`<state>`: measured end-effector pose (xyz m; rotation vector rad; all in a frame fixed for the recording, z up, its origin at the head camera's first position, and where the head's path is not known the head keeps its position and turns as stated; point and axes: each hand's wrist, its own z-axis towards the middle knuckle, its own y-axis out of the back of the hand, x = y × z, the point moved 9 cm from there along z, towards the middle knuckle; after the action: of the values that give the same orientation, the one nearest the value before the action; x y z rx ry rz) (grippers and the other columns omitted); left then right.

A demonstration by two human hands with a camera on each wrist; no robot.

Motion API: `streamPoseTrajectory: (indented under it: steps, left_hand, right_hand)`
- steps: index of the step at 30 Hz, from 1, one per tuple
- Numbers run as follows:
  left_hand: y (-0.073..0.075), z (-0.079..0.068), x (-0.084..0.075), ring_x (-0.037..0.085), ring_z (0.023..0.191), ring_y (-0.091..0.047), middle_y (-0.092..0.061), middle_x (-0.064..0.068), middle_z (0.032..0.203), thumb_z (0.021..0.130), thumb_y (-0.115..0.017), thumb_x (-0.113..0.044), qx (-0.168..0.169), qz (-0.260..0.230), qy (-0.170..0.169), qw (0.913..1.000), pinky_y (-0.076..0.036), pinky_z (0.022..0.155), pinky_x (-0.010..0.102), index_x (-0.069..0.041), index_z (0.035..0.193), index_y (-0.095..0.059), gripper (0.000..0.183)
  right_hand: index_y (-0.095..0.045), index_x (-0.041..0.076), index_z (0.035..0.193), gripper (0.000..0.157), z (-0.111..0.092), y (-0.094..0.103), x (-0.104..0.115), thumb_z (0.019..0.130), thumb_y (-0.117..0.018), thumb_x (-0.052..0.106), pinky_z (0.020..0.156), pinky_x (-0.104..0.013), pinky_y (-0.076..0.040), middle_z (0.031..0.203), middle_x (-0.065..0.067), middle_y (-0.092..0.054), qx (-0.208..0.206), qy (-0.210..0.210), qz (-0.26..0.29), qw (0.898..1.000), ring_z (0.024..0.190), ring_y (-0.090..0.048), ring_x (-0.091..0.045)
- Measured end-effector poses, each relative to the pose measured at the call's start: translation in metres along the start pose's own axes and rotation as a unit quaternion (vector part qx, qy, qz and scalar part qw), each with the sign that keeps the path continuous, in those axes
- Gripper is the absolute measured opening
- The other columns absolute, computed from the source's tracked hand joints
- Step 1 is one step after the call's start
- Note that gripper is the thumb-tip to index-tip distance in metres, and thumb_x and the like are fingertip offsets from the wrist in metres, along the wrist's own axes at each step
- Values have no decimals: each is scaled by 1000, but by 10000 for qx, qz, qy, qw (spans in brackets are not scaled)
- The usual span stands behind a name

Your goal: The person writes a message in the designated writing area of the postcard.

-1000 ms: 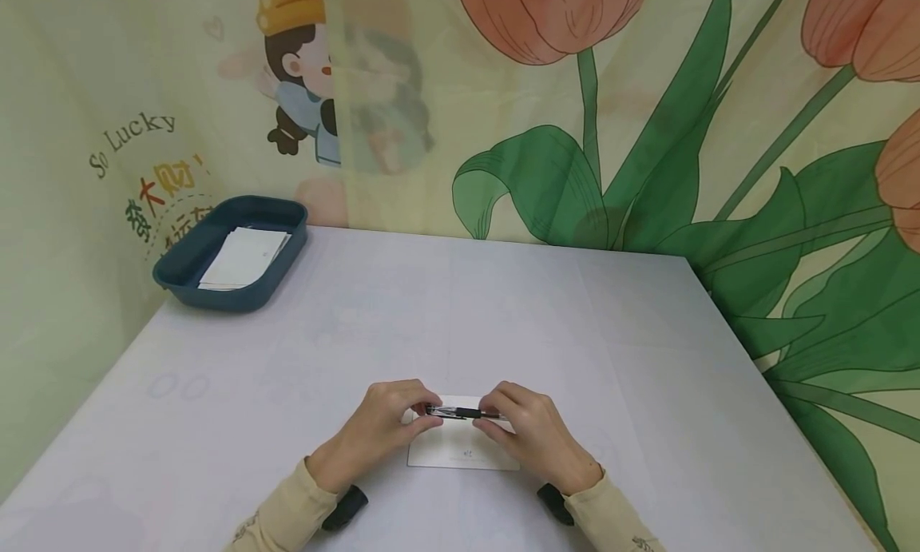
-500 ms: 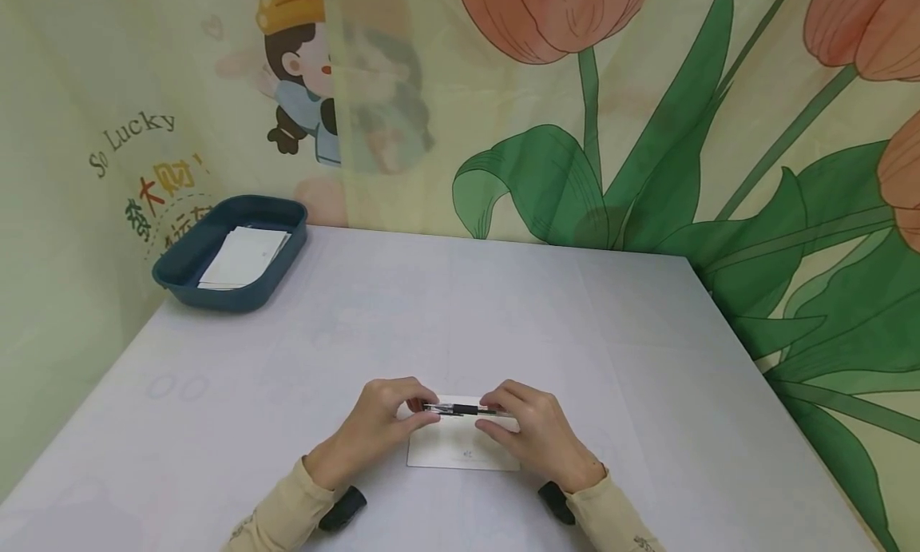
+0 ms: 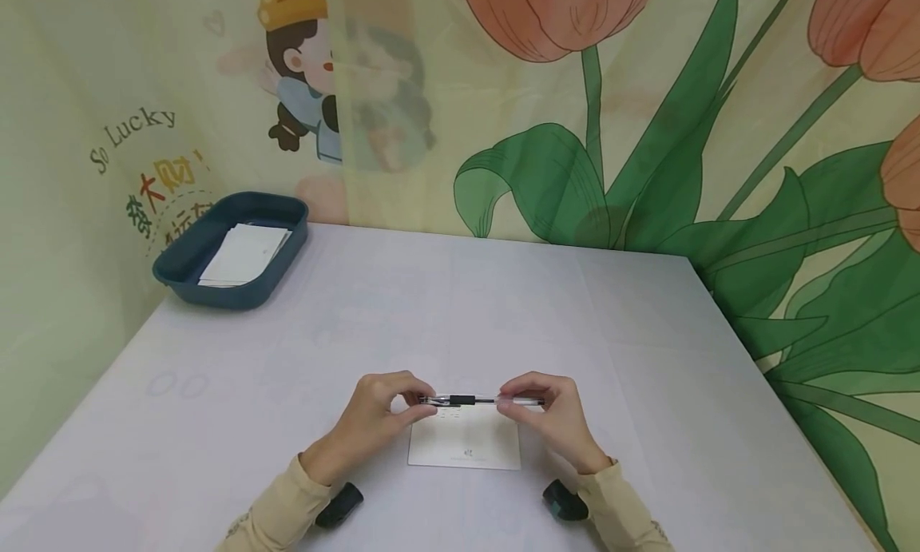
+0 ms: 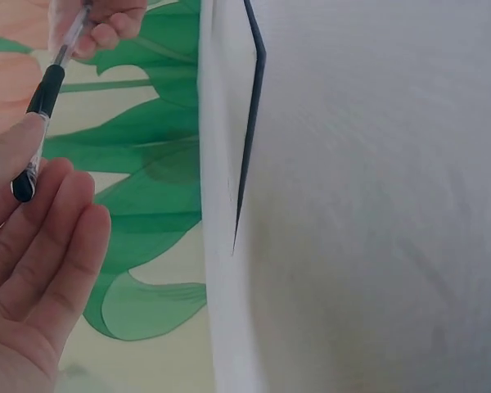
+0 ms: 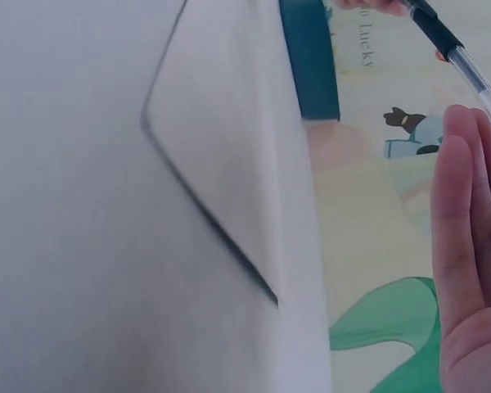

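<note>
A pen with a black rubber grip (image 3: 461,400) is held level between both hands, over a white card (image 3: 467,444) with small print. My left hand (image 3: 374,412) pinches its clip end between thumb and fingers. With thumb and fingers, my right hand (image 3: 557,416) grips the clear barrel (image 3: 533,401) at the other end. Between grip and barrel a thin refill (image 3: 485,400) shows bare. In the left wrist view the pen's dark end (image 4: 23,187) pokes out past the thumb; the other left fingers are spread below it.
At the table's back left corner stands a dark blue tray (image 3: 237,298) with a stack of white cards (image 3: 244,255). Black wrist devices (image 3: 339,506) sit under both forearms. A printed curtain (image 3: 402,192) hangs behind the white table (image 3: 323,328).
The right hand has moved right, away from the left, drawing the clear barrel away from the grip along the refill. Both hands are slightly higher; more of the card shows.
</note>
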<state>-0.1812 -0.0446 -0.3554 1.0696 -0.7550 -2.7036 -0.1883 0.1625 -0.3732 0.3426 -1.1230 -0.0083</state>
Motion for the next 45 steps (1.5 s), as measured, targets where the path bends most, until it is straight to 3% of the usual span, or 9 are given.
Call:
streamPoseTrajectory:
  steps: [3, 7, 10, 15, 22, 32, 36, 42, 45]
  left_hand:
    - [1, 0, -2, 1, 65, -58, -69, -7, 76, 70, -82, -4, -101, -21, -19, 9999, -52, 58, 30, -10, 86, -72, 20]
    - [2, 0, -4, 2, 64, -58, -69, -6, 75, 69, -83, -3, -226, -68, -48, 9997, -51, 57, 29, -10, 86, -72, 21]
    - [2, 0, -5, 2, 64, -58, -69, -6, 76, 69, -83, -2, -239, -83, -20, 9997, -52, 57, 29, -9, 86, -72, 21]
    - [0, 0, -5, 1, 65, -58, -69, -5, 77, 70, -82, -4, -128, -124, 78, 9998, -53, 57, 30, -9, 87, -72, 21]
    - [-3, 2, -5, 0, 65, -59, -70, -4, 77, 72, -81, -4, 73, -331, 145, 9993, -53, 57, 30, -8, 87, -72, 18]
    - [-13, 0, 1, 0, 67, -61, -71, 1, 78, 83, -73, -9, 679, -604, 750, 9930, -51, 59, 22, -6, 90, -73, 7]
    - [-14, 0, 1, 0, 64, -60, -70, 5, 75, 85, -71, -8, 744, -693, 778, 9918, -51, 57, 22, -4, 89, -73, 6]
    - [-16, 0, 0, 0, 64, -60, -70, 5, 75, 84, -71, -6, 783, -698, 742, 9917, -50, 57, 22, -4, 90, -73, 6]
    - [-17, 0, 0, 0, 66, -61, -71, 2, 78, 82, -73, -5, 760, -612, 694, 9928, -51, 58, 22, -4, 91, -73, 9]
  right_hand:
    - [-67, -10, 91, 15, 0, -1, -4, 78, -73, -7, 70, -28, -58, 84, 0, -72, -41, -324, 823, 9961, 75, -69, -11]
    - [-70, 0, 94, 16, -4, -13, -16, 81, -68, -8, 68, -29, -58, 84, 2, -73, 16, -937, 1835, 9785, 72, -71, -14]
    - [-71, 13, 96, 23, -7, -22, -23, 83, -67, -6, 69, -28, -57, 84, 2, -73, -40, -1289, 2136, 9684, 73, -70, -13]
    - [-71, 15, 98, 25, -10, -31, -28, 83, -66, -5, 71, -26, -56, 83, 1, -73, -158, -1525, 2384, 9590, 73, -68, -10]
    - [-74, 14, 92, 24, -8, -32, -23, 81, -69, -6, 68, -26, -57, 84, 2, -72, -140, -1165, 2254, 9672, 70, -69, -10]
    - [-69, -7, 92, 14, -10, -33, -20, 78, -69, -9, 63, -25, -56, 78, -1, -73, -127, -897, 2402, 9665, 67, -69, -11]
    - [-70, -1, 90, 14, -10, -35, -23, 79, -69, -10, 62, -26, -56, 75, -1, -72, -156, -914, 2377, 9669, 66, -69, -12]
    - [-58, -23, 95, 25, -11, -35, -23, 79, -70, -7, 63, -27, -57, 75, -2, -73, -149, -978, 2236, 9696, 68, -70, -14]
    - [-62, -19, 93, 20, -10, -34, -22, 80, -70, -6, 64, -28, -57, 75, -2, -73, -172, -911, 2218, 9707, 68, -70, -14]
